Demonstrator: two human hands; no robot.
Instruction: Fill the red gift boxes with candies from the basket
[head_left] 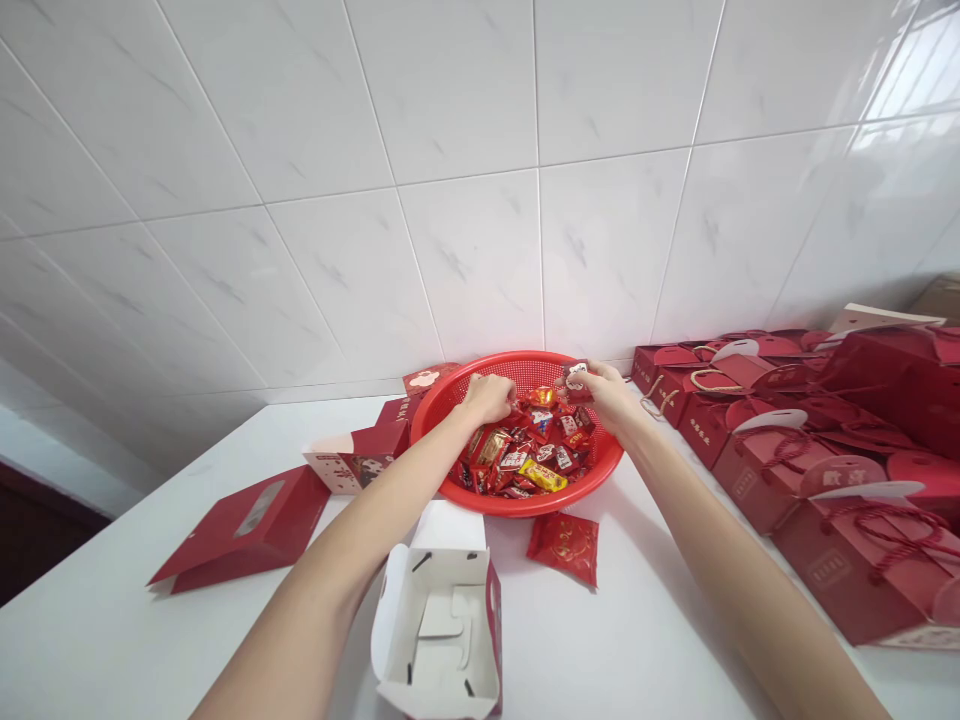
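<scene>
A red plastic basket [517, 362] holds many wrapped candies [517, 460], mostly red, with a yellow one [543, 474] near the front. My left hand [491, 398] is inside the basket's left part, fingers curled down at the candies; what they grip is hidden. Over the basket's right rim, my right hand [609, 392] pinches a dark red candy packet [577, 380] with white lettering. In front of the basket, between my forearms, an open box [442, 625] stands with its white inside facing up and its flaps spread. A flat red packet [565, 548] lies to its right.
Filled-out dark red gift boxes [795, 460] with cord handles stand in rows along the right. Unfolded red cardboard boxes [247, 525] lie on the white table [97, 640] at left. A tiled wall [480, 250] rises right behind the basket.
</scene>
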